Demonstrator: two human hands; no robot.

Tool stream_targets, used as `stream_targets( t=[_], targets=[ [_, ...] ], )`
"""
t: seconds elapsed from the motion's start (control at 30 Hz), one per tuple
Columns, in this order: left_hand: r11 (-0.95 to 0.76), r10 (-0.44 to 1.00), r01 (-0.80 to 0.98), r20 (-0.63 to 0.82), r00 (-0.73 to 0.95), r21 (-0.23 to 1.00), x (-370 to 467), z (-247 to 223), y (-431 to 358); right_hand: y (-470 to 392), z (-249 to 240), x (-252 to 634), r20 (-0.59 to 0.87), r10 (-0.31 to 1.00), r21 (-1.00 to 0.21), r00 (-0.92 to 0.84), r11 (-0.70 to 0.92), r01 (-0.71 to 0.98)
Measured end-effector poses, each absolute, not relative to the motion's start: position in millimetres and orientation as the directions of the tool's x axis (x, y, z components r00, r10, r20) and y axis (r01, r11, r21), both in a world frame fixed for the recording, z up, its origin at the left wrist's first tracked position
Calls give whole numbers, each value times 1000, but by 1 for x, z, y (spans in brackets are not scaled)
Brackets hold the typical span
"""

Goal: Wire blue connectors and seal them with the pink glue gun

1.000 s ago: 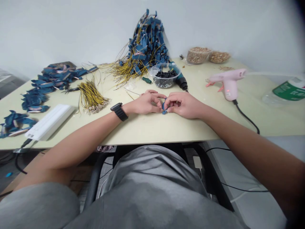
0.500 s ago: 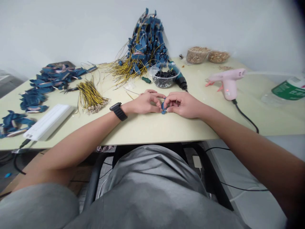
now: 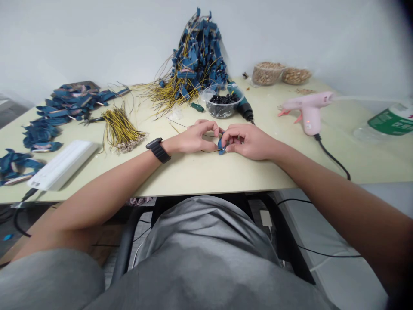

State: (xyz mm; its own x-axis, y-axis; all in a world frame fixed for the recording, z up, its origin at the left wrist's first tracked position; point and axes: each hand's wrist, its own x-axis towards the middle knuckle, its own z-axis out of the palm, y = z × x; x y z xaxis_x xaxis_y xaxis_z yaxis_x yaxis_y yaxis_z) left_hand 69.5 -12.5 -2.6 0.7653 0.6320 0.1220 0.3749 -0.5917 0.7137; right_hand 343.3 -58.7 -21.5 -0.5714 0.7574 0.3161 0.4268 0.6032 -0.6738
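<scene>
My right hand (image 3: 247,141) pinches a small blue part (image 3: 221,145) between thumb and fingers, just above the table near its front edge. Thin dark and yellowish wires run from that part toward the left. My left hand (image 3: 196,137), with a black watch (image 3: 158,150) on its wrist, is on the part's left side. Its thumb and index finger are apart in a curve, and a wire passes by the thumb tip. The other left fingertips reach behind the blue part, where their contact is hidden.
A tall heap of blue parts with wires (image 3: 200,51) stands at the back. Around it are a tub of black pieces (image 3: 224,105), a power drill (image 3: 245,107) and a pink glue gun (image 3: 309,112). Leftward lie a yellow-black wire bundle (image 3: 119,127) and a white power strip (image 3: 63,163).
My left thumb and index finger have spread apart from the blue part, baring more of it and a wire. My right hand keeps its pinch. The view has shifted slightly.
</scene>
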Motion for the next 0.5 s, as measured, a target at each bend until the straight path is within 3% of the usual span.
stream_targets(
  t=[0.17,0.5],
  targets=[
    [-616,584,292,175,792,732,70,-9,-12,-59,-21,343,323,756,-667,-569,609,430],
    [-673,625,407,181,759,617,73,-7,-16,-59,-18,344,286,771,-695,-569,576,431]
  ],
)
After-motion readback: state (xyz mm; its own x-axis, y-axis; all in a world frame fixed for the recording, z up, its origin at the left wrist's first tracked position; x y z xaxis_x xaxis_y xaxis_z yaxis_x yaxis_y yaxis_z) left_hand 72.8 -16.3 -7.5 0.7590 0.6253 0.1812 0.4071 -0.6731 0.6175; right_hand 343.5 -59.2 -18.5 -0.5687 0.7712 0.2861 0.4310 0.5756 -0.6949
